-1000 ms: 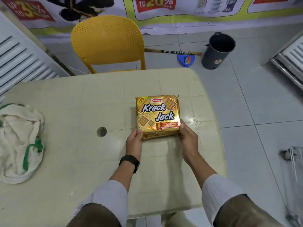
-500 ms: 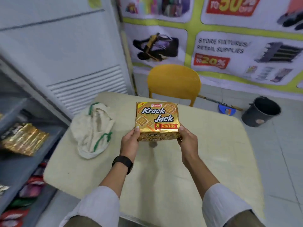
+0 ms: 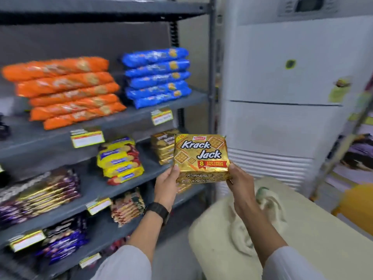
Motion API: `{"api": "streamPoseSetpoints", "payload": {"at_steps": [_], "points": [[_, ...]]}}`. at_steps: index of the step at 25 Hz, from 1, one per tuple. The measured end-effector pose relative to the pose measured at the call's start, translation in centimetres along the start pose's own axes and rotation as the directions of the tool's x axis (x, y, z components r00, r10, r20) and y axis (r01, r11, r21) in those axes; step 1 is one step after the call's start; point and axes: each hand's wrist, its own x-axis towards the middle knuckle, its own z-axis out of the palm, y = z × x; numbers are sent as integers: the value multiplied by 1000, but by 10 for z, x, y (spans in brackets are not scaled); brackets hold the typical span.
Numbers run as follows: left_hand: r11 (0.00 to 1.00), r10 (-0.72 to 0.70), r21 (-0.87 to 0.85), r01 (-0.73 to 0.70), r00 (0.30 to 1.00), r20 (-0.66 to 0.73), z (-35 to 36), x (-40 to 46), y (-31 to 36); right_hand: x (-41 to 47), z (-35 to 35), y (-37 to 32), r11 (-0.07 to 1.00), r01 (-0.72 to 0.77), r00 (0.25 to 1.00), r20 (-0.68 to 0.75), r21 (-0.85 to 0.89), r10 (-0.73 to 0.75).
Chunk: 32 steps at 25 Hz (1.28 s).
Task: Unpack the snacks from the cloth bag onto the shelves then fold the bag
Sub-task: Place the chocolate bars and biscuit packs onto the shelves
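Krack Jack pack (image 3: 201,158) is in transit to the shelves (image 3: 113,122), held in the air just in front of the rack's right end and above the near corner of the table (image 3: 323,229); the step in hand is judged to be shelving of this snack, with the bag fold not yet begun; the next move calls for carrying the pack left onto a shelf, probably beside the stack of gold packs (image 3: 162,146) that resembles it, and setting it flat. Left hand (image 3: 166,184) grips the pack's lower left edge, thumb on the front face; right hand (image 3: 240,178) grips the lower right edge, fingers curled behind it; the cloth bag (image 3: 268,201) lies crumpled on the table below the right forearm.
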Motion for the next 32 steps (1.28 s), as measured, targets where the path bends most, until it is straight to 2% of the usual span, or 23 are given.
{"api": "streamPoseSetpoints", "payload": {"at_steps": [3, 6, 12, 21, 28, 32], "points": [[1000, -2, 5, 3, 993, -116, -65, 29, 8, 26, 72, 20, 999, -32, 993, 114, -11, 33], [999, -37, 1, 37, 983, -180, -92, 64, 5, 63, 108, 42, 995, -91, 980, 173, -49, 98], [995, -101, -9, 101, 964, -247, -83, 150, -27, 168, 132, 84, 980, -151, 961, 215, -126, 175], [991, -112, -102, 81, 928, -354, -66, 312, -47, 356, 178, 120, 964, -160, 933, 286, -212, 218], [993, -108, -91, 80, 918, -381, -65, 344, -63, 394, 190, 140, 969, -182, 915, 332, -169, 230], [993, -102, -99, 70, 926, -363, -66, 342, -70, 389, 188, 148, 969, -183, 930, 290, -164, 224]]}}
